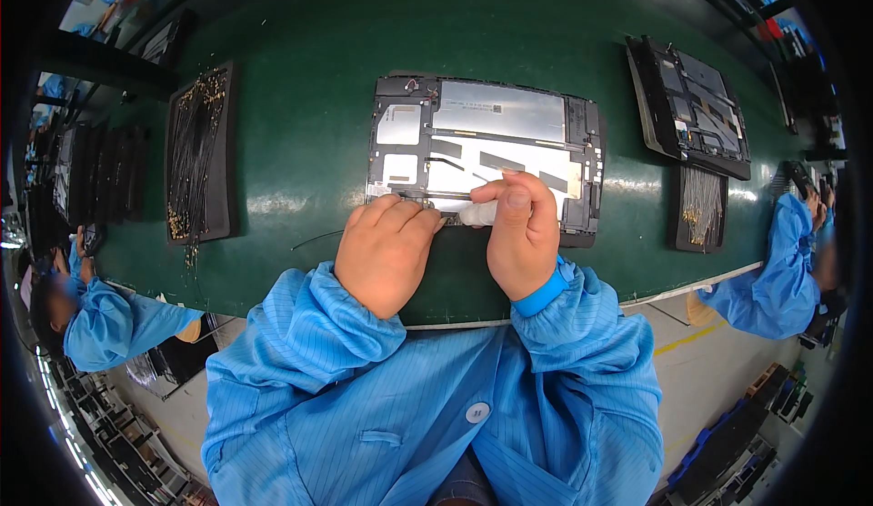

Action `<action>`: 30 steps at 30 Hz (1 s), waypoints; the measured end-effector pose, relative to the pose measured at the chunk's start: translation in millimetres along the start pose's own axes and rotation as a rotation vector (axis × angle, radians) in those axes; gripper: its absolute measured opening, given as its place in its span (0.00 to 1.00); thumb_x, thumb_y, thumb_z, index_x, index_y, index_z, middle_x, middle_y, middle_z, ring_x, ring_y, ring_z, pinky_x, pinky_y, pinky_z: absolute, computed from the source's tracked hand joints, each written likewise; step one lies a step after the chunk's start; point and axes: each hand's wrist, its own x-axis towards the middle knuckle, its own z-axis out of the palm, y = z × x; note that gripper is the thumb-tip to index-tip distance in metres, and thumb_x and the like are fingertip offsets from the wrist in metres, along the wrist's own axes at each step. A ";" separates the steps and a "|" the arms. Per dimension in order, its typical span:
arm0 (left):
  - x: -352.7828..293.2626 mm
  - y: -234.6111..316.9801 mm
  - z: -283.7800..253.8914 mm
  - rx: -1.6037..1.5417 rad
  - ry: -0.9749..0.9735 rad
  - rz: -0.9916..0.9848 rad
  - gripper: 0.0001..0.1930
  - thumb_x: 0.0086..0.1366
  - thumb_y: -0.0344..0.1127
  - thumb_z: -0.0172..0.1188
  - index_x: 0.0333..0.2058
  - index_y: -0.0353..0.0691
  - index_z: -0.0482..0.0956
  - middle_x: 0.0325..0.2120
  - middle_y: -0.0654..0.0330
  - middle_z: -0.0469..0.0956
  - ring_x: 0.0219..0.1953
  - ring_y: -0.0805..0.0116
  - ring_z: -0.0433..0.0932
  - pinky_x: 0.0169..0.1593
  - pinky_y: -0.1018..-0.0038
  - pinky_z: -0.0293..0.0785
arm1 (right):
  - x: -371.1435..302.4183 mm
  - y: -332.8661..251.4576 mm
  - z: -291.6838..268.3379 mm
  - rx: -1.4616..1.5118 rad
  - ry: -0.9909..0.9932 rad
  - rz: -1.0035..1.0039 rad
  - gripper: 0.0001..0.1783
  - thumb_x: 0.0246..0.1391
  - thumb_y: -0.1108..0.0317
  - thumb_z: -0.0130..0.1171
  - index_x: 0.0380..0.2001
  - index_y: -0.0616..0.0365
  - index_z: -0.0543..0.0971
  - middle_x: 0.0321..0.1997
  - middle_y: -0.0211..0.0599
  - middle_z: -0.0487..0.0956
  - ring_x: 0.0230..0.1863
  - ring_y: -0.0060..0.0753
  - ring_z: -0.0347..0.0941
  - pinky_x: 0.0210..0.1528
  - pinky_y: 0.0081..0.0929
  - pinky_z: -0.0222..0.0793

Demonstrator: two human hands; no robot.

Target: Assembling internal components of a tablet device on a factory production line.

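Observation:
An opened tablet-like device, with silver plates and black ribbon cables in a dark frame, lies flat before me. My left hand rests on its near edge, fingers curled and pressed together. From under that hand a thin black cable sticks out to the left; its other end is hidden. My right hand hovers over the near edge to the right, fingers bent inward in a pinch. White finger covers show at its fingertips. Whatever is between those fingers is too small to make out. A blue band circles my right wrist.
To the left, a dark tray holds many thin black cables with gold-coloured ends. At right, stacked opened devices overlap a second cable tray. The green table runs across. Co-workers in blue sit at both sides.

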 end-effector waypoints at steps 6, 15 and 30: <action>-0.8 -1.4 0.7 -0.003 0.017 0.002 0.10 0.43 0.27 0.56 0.29 0.40 0.74 0.26 0.61 0.72 0.33 0.62 0.69 0.36 0.70 0.63 | 1.4 2.2 0.4 -0.039 -0.018 -0.028 0.16 0.53 0.59 0.42 0.36 0.61 0.63 0.26 0.37 0.74 0.28 0.23 0.68 0.33 0.20 0.63; 2.2 1.2 0.3 0.002 0.000 -0.001 0.08 0.43 0.28 0.56 0.27 0.40 0.74 0.26 0.61 0.72 0.33 0.63 0.69 0.36 0.70 0.64 | 4.7 -9.0 1.3 -0.107 -0.034 -0.028 0.13 0.52 0.60 0.43 0.28 0.61 0.68 0.23 0.39 0.73 0.25 0.29 0.69 0.31 0.22 0.64; -30.4 3.2 -19.8 -1.018 -0.391 -0.967 0.16 0.57 0.46 0.47 0.31 0.37 0.71 0.19 0.61 0.72 0.20 0.71 0.70 0.23 0.77 0.66 | 24.3 -14.8 3.6 0.092 -0.096 0.365 0.18 0.51 0.56 0.42 0.35 0.62 0.64 0.23 0.37 0.71 0.22 0.25 0.67 0.23 0.21 0.65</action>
